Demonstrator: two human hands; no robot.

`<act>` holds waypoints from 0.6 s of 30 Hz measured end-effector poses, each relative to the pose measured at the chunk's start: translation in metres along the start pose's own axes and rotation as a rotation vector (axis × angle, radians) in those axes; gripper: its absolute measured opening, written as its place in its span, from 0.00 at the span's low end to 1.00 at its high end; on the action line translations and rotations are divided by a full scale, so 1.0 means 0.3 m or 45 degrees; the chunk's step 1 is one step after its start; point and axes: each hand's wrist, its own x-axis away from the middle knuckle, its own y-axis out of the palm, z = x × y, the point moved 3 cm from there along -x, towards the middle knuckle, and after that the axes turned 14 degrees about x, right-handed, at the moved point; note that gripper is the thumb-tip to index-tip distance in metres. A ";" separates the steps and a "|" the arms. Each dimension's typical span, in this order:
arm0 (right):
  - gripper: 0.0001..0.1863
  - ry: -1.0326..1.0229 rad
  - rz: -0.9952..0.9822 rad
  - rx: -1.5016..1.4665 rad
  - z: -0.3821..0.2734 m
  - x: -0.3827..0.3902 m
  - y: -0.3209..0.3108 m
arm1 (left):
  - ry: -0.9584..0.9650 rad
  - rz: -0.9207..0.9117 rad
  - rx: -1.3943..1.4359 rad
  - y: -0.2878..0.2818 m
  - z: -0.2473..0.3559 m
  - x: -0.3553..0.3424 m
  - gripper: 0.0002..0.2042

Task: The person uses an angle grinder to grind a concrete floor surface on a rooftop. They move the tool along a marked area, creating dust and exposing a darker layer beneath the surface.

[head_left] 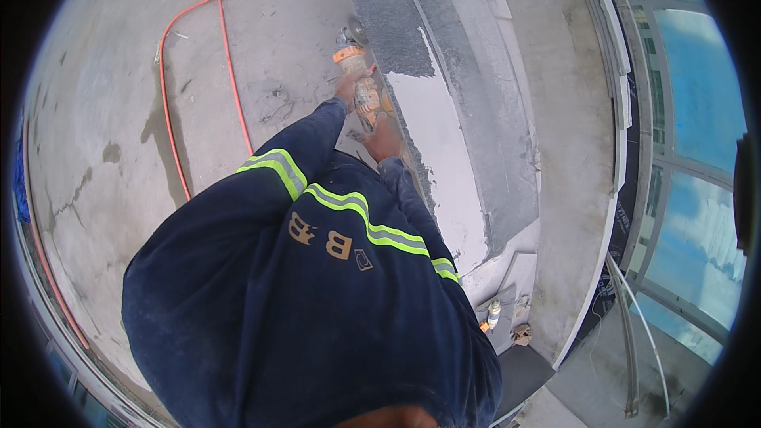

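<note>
An orange and grey angle grinder (pixel 366 97), coated in dust, is held out in front of me over the concrete floor. My left hand (pixel 349 84) closes around its body just behind the orange collar. Lower down, my right hand (pixel 384 139) wraps the rear end of the tool, its fingers partly hidden. The round disc (pixel 357 30) at the grinder's far end is at the left edge of a long dark grey stone slab (pixel 390 20); whether it touches the stone I cannot tell. White material (pixel 434 131) covers the slab's nearer part.
An orange hose (pixel 164 79) loops across the concrete floor (pixel 95 95) on the left. Another orange tool (pixel 493 315) and a brown lump (pixel 521 334) lie at the lower right. A concrete ledge (pixel 567 111) and glass panes (pixel 697 87) stand beyond the slabs.
</note>
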 end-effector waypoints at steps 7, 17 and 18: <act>0.40 0.011 -0.049 -0.039 0.000 0.009 -0.003 | 0.035 0.063 -0.003 0.015 0.006 0.033 0.17; 0.41 0.026 -0.041 -0.042 0.009 0.041 0.005 | 0.037 0.106 -0.043 0.035 -0.004 0.085 0.18; 0.41 0.028 -0.061 -0.044 0.011 0.041 0.006 | 0.044 0.105 -0.049 0.036 -0.003 0.086 0.18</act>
